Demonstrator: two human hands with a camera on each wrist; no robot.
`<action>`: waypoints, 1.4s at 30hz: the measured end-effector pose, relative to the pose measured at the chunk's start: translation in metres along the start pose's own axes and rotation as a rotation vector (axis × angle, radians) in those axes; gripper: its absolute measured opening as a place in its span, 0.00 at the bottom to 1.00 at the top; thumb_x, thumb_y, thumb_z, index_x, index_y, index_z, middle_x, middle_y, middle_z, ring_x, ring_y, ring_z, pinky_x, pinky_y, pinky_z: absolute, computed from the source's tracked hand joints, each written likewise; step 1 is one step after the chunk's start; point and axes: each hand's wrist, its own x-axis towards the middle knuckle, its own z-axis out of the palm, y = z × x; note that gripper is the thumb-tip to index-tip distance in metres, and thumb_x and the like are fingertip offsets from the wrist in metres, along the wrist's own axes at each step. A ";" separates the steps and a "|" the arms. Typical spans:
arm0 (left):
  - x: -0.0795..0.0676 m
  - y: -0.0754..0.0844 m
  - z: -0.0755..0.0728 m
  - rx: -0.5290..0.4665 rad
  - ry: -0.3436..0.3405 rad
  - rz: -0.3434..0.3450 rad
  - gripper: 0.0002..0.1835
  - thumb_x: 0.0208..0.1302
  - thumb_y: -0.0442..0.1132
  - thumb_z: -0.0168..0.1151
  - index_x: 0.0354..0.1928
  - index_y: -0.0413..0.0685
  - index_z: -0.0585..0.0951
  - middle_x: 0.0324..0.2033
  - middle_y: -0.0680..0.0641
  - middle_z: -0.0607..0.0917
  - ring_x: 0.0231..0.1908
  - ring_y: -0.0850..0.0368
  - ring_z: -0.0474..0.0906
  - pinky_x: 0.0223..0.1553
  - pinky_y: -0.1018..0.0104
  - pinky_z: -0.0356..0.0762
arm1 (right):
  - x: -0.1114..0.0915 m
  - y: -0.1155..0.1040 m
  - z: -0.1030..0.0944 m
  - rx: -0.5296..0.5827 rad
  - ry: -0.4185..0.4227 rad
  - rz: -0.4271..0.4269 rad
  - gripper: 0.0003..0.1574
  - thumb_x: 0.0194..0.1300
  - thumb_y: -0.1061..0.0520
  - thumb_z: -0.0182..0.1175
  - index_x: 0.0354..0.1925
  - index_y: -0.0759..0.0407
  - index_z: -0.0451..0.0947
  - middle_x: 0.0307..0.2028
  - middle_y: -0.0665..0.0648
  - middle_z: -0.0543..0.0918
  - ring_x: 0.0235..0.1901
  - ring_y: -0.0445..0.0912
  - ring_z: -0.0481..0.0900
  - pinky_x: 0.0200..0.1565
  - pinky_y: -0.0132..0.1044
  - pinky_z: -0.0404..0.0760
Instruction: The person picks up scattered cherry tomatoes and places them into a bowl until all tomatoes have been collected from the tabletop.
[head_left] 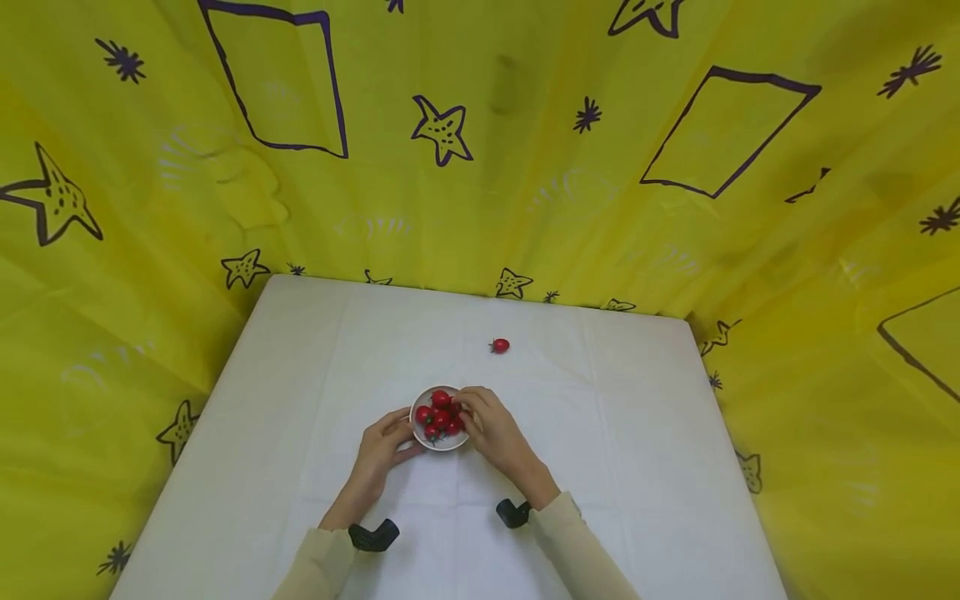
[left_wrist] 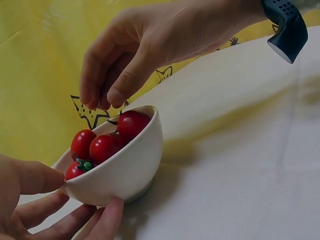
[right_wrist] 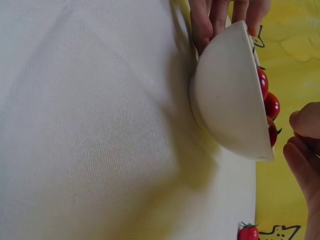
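A small white bowl (left_wrist: 122, 172) holds several red cherry tomatoes (head_left: 441, 419), some with green stems. My left hand (head_left: 381, 450) grips the bowl from its left, thumb at the rim and the other fingers against its lower side. Above the bowl's right side is my right hand (head_left: 498, 429), fingers bent downward and thumb close to them. In the left wrist view those fingertips hover just over the tomatoes, and nothing shows between them. A single cherry tomato (head_left: 500, 345) lies on the table beyond the bowl; it also appears at the bottom of the right wrist view.
The table (head_left: 645, 467) wears a white cloth with faint creases. Yellow curtains (head_left: 480, 208) with dark stars and outlined shapes stand round its back and sides. A black band piece (head_left: 373, 536) sits at the left wrist, another (head_left: 513, 513) at the right.
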 end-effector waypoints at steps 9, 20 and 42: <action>-0.002 0.002 0.002 -0.008 0.011 0.006 0.24 0.78 0.33 0.56 0.71 0.31 0.72 0.65 0.25 0.78 0.57 0.42 0.86 0.56 0.51 0.89 | 0.005 0.012 -0.003 0.032 0.036 0.097 0.18 0.69 0.67 0.66 0.56 0.62 0.80 0.55 0.57 0.83 0.57 0.50 0.81 0.59 0.40 0.88; -0.004 0.003 0.004 0.000 0.023 -0.009 0.24 0.77 0.32 0.56 0.71 0.33 0.72 0.67 0.26 0.77 0.59 0.39 0.84 0.58 0.49 0.88 | 0.017 0.045 -0.013 0.034 0.111 0.131 0.19 0.68 0.70 0.65 0.56 0.65 0.79 0.54 0.62 0.84 0.56 0.54 0.81 0.56 0.45 0.90; -0.002 0.000 0.004 -0.003 0.021 0.013 0.23 0.77 0.33 0.56 0.70 0.33 0.73 0.65 0.26 0.78 0.56 0.41 0.86 0.58 0.50 0.88 | 0.047 0.090 -0.021 0.010 0.105 0.329 0.26 0.72 0.63 0.65 0.65 0.69 0.74 0.61 0.68 0.81 0.61 0.61 0.76 0.65 0.54 0.81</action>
